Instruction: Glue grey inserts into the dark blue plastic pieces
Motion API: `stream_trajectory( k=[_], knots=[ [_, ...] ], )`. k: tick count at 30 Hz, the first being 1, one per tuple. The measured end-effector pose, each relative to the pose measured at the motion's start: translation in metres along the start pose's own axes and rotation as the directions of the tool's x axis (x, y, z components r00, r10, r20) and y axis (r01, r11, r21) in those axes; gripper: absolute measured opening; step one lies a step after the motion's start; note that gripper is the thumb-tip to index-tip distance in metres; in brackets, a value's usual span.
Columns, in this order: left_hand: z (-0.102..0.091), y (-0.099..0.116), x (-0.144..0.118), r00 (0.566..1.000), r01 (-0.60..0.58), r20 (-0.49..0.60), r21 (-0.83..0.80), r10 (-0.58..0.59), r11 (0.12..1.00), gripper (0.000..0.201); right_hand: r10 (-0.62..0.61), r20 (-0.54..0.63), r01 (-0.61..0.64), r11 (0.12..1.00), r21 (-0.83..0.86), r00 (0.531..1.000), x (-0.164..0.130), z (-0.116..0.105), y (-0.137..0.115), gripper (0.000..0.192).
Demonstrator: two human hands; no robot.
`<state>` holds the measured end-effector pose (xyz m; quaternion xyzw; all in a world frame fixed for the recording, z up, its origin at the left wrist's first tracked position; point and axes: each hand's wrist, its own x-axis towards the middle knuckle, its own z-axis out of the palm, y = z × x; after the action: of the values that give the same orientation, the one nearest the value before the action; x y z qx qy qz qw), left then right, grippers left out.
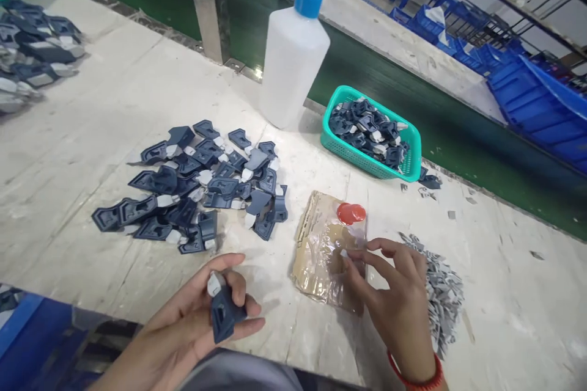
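Note:
My left hand [229, 299] holds a dark blue plastic part [224, 314] with a light grey tip, near the table's front edge. Pinched between the thumb and index finger of my right hand [394, 287] is a small light grey piece [343, 253]. That hand hovers over a cardboard pad [305, 250] wrapped in clear film, with a wet-looking patch on it. Near the pad's far edge sits a red cap-like object [351, 214]. A pile of small grey pieces [443, 293] lies right of my right hand. Several blue parts with grey tips [220, 186] are heaped beyond my left hand.
A white squeeze bottle [293, 61] with a blue nozzle stands at the back. Beside it is a green basket [367, 165] full of blue parts. Another heap of parts [36, 49] lies far left. A metal post [208, 6] and a green belt [385, 73] run behind the table.

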<state>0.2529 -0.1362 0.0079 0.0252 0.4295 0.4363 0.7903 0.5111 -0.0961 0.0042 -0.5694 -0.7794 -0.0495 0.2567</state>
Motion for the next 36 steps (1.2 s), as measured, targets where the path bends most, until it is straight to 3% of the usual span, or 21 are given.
stream_trajectory(
  k=[4, 13, 21, 30, 36],
  knots=[
    [-0.011, -0.004, 0.004, 0.989, -0.046, 0.141, -0.009, 0.047, 0.999, 0.033, -0.036, 0.037, 0.036, 0.999, -0.022, 0.999, 0.000, 0.001, 0.001, 0.008],
    [-0.011, 0.002, 0.000, 0.983, -0.032, 0.184, 0.046, 0.023, 0.998, 0.032, -0.110, 0.064, 0.116, 0.989, -0.089, 0.992, 0.003, -0.001, -0.001, 0.008],
    [-0.011, 0.002, -0.001, 0.993, -0.014, 0.119, 0.127, -0.001, 0.992, 0.027, -0.134, 0.074, 0.141, 0.984, -0.111, 0.988, 0.004, -0.001, -0.001, 0.008],
    [-0.015, 0.000, 0.000, 0.984, -0.027, 0.179, 0.079, 0.012, 0.996, 0.022, -0.136, 0.074, 0.144, 0.983, -0.115, 0.988, 0.002, 0.001, -0.001, 0.009],
    [-0.012, -0.003, -0.001, 0.989, -0.028, 0.147, 0.113, 0.011, 0.993, 0.024, -0.108, -0.004, 0.106, 0.983, -0.152, 0.994, 0.006, -0.018, -0.009, 0.010]
  ],
)
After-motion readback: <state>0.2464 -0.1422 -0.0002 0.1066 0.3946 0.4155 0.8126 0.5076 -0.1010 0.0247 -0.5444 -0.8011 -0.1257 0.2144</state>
